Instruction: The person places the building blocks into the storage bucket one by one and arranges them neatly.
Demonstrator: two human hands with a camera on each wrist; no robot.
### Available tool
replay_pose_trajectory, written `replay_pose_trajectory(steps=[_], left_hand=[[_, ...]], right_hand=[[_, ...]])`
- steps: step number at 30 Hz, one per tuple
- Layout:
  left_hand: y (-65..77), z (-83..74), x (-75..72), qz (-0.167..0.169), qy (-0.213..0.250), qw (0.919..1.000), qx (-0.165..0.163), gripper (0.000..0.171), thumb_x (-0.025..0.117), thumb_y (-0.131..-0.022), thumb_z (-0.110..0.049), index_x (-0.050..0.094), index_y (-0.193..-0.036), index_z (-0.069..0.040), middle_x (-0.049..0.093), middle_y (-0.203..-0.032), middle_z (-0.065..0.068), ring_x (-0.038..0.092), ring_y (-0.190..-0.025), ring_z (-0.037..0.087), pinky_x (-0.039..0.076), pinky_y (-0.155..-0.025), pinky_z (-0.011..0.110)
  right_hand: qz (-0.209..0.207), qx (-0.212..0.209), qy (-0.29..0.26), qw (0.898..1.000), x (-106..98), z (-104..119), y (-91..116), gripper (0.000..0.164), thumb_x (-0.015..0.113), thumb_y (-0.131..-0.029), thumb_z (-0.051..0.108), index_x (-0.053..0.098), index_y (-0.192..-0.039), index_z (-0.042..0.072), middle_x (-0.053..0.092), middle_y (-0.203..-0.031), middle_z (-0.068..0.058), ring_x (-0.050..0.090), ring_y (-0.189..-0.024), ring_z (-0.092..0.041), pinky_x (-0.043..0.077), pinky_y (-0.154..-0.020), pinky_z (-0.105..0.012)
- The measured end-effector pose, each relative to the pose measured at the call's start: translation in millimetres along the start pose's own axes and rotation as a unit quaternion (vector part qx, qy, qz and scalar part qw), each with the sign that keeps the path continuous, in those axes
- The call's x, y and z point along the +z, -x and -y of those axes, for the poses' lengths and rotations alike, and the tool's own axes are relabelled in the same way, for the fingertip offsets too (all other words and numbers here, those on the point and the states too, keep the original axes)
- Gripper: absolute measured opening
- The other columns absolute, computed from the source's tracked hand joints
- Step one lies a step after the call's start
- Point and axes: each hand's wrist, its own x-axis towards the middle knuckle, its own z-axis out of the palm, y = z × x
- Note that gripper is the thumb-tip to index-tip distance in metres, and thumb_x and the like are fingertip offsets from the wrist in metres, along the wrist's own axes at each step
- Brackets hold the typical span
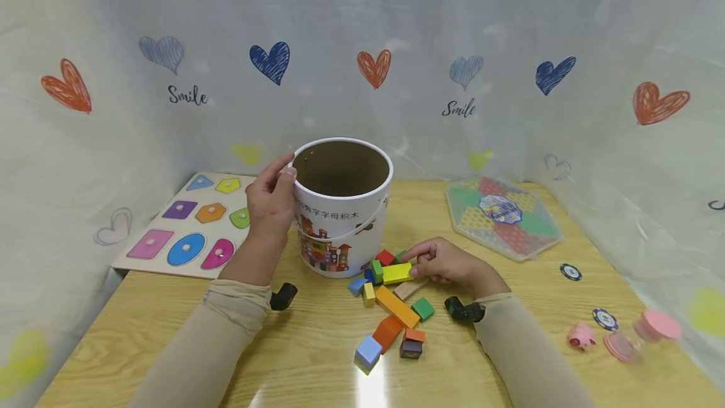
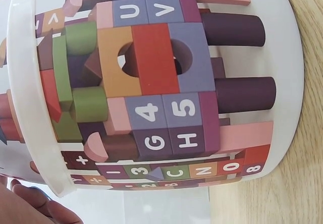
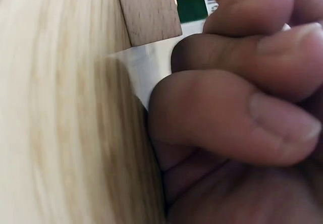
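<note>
A white toy-block bucket [image 1: 340, 235] with printed blocks on its side stands upright on the table. My left hand [image 1: 272, 200] grips its rim at the left, thumb outside and fingers along the edge. In the left wrist view the bucket's printed wall [image 2: 156, 82] fills most of the frame. In front of the bucket, my right hand [image 1: 450, 263] pinches a yellow block [image 1: 398, 273] at its right end between thumb and index finger. The other right fingers [image 3: 217, 113] are curled close over the table, near a plain wooden block [image 3: 149, 12].
Several loose blocks lie near the hand, among them an orange block [image 1: 398, 307], a green cube [image 1: 423, 309] and a light blue cube [image 1: 368, 352]. A shape puzzle board [image 1: 189, 222] lies left, a hexagonal game board [image 1: 504, 216] right. A pink pig figure [image 1: 581, 336] sits front right.
</note>
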Motion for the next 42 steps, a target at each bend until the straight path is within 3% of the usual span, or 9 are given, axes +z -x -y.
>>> replay_pose_trajectory(steps=[4,10,17,25,28,32,36,39,42], left_hand=[[-0.7,0.0,-2.4,0.004,0.006,0.9999,0.011,0.031,0.056,-0.093,-0.036,0.064,-0.123,-0.031,0.057,-0.105,0.005,0.049,-0.102,0.016,0.042,-0.090,0.033],[-0.9,0.9,-1.7,0.007,0.013,0.9998,0.017,0.031,0.056,-0.093,-0.034,0.064,-0.123,-0.030,0.058,-0.108,0.005,0.049,-0.103,0.016,0.041,-0.091,0.033],[-0.7,1.0,-2.3,0.013,0.014,0.9997,0.013,0.032,0.056,-0.093,-0.035,0.063,-0.124,-0.030,0.058,-0.115,0.006,0.050,-0.107,0.016,0.040,-0.095,0.036],[1.7,-1.0,-2.9,0.015,0.008,0.9998,-0.001,0.032,0.056,-0.093,-0.038,0.062,-0.124,-0.033,0.057,-0.119,0.002,0.049,-0.111,0.015,0.040,-0.098,0.037],[2.0,-1.3,-2.7,0.016,0.009,0.9998,-0.001,0.033,0.056,-0.093,-0.038,0.062,-0.125,-0.033,0.056,-0.121,0.003,0.049,-0.112,0.015,0.040,-0.098,0.037],[1.3,-0.7,-2.4,0.016,0.010,0.9998,0.007,0.033,0.056,-0.093,-0.037,0.062,-0.125,-0.031,0.057,-0.122,0.006,0.050,-0.111,0.016,0.040,-0.098,0.038],[1.5,0.3,-2.1,0.013,0.001,0.9999,0.003,0.033,0.056,-0.093,-0.038,0.062,-0.125,-0.032,0.057,-0.123,0.003,0.050,-0.111,0.015,0.041,-0.097,0.037],[1.3,1.4,-2.1,0.013,0.000,0.9999,0.003,0.033,0.056,-0.093,-0.039,0.062,-0.125,-0.033,0.057,-0.122,0.002,0.049,-0.111,0.015,0.041,-0.097,0.037],[0.5,1.8,-2.2,0.014,0.005,0.9998,0.011,0.033,0.056,-0.093,-0.038,0.062,-0.125,-0.032,0.057,-0.119,0.005,0.050,-0.110,0.016,0.041,-0.096,0.037]], right_hand=[[0.018,0.013,0.022,1.000,3,4,-3,0.034,0.073,-0.082,0.017,0.069,-0.116,0.012,0.050,-0.056,0.001,0.032,-0.036,-0.013,0.030,-0.036,-0.023],[0.039,-0.003,0.049,0.998,4,6,-3,0.039,0.076,-0.078,0.016,0.068,-0.116,0.010,0.046,-0.055,0.002,0.032,-0.038,-0.011,0.029,-0.038,-0.024],[0.021,0.006,0.045,0.999,2,4,-2,0.032,0.073,-0.081,0.022,0.071,-0.112,0.013,0.051,-0.057,0.000,0.033,-0.038,-0.012,0.029,-0.037,-0.023],[-0.022,-0.007,-0.037,0.999,-5,2,5,0.034,0.068,-0.086,0.017,0.066,-0.119,0.006,0.062,-0.068,-0.007,0.035,-0.040,-0.015,0.031,-0.038,-0.024],[-0.054,-0.037,-0.086,0.994,-8,8,9,0.035,0.066,-0.088,0.016,0.065,-0.120,0.004,0.063,-0.072,-0.003,0.035,-0.041,-0.015,0.030,-0.038,-0.024],[-0.066,-0.135,-0.184,0.971,-12,23,11,0.029,0.058,-0.093,0.008,0.065,-0.120,0.006,0.066,-0.078,0.000,0.035,-0.042,-0.010,0.023,-0.038,-0.025],[-0.048,-0.240,-0.265,0.933,-10,44,10,0.030,0.048,-0.096,0.003,0.066,-0.120,0.007,0.066,-0.086,-0.003,0.036,-0.043,-0.007,0.020,-0.039,-0.025],[-0.054,-0.293,-0.300,0.906,-3,63,8,0.031,0.044,-0.098,0.002,0.062,-0.123,0.002,0.059,-0.075,-0.004,0.034,-0.042,-0.009,0.022,-0.038,-0.023],[-0.086,-0.320,-0.337,0.881,6,84,1,0.030,0.044,-0.098,0.002,0.062,-0.122,0.000,0.050,-0.063,-0.002,0.033,-0.041,-0.010,0.024,-0.036,-0.021]])
